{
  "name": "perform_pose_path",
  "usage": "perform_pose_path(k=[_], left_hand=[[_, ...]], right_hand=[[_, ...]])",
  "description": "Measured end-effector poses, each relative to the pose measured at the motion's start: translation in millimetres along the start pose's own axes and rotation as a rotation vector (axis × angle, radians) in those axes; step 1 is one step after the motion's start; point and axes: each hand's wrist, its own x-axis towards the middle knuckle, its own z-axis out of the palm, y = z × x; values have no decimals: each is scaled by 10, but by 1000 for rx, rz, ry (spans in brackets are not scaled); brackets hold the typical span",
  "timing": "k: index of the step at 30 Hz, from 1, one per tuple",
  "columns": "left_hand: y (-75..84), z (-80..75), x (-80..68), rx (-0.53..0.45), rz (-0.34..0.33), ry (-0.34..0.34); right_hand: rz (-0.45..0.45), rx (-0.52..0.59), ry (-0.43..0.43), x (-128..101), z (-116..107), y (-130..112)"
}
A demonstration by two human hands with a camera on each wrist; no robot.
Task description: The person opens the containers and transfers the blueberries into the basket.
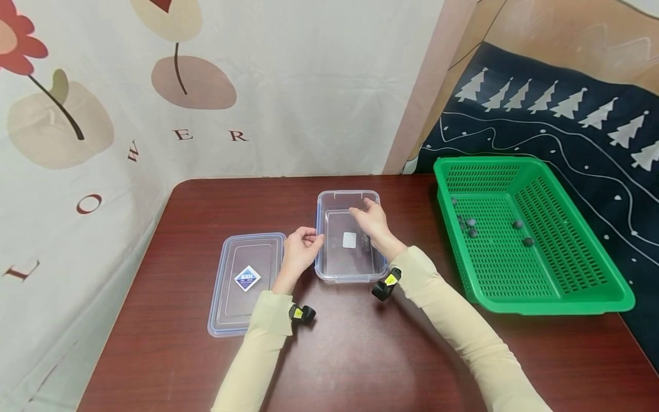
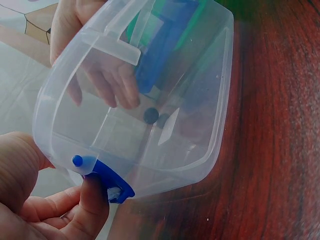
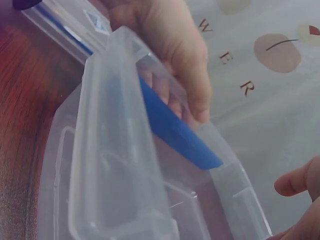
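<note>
A: Head view, nearest first. Two cream sleeves [image 1: 453, 326] reach forward over the dark red table [image 1: 360, 355]. The left hand [image 1: 301, 249] has its fingers curled, pinching the left edge of the clear container [image 1: 350, 274]; the left wrist view shows the thumb [image 2: 92, 200] pressed on the blue latch [image 2: 112, 182] at that wall, likely to steady the box.

B: Right hand?

A: The right hand [image 1: 372, 224] hangs over the container's open top, fingers loosely bent and pointing down inside. Whether they pinch anything I cannot tell. Through the clear wall, one small dark ball [image 2: 151, 116] lies on the container floor just below those fingertips [image 2: 125, 97].

B: Surroundings?

A: The container stands mid-table, open. Its lid [image 1: 246, 283] lies flat just beside it on the left, out of the way. Well apart to the right sits the green basket [image 1: 546, 297], with a few dark balls [image 1: 528, 241] scattered in it. Farthest back, a flower-print cloth [image 1: 206, 86] hangs as backdrop
</note>
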Motion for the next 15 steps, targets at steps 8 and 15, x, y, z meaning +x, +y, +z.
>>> perform_pose_path(k=[8,15], left_hand=[[7,-8,-4,3,3,-3],[5,-8,6,3,11,-11]], right_hand=[[26,-105,-6,68,28,28],[57,-153,-34,121,48,40]])
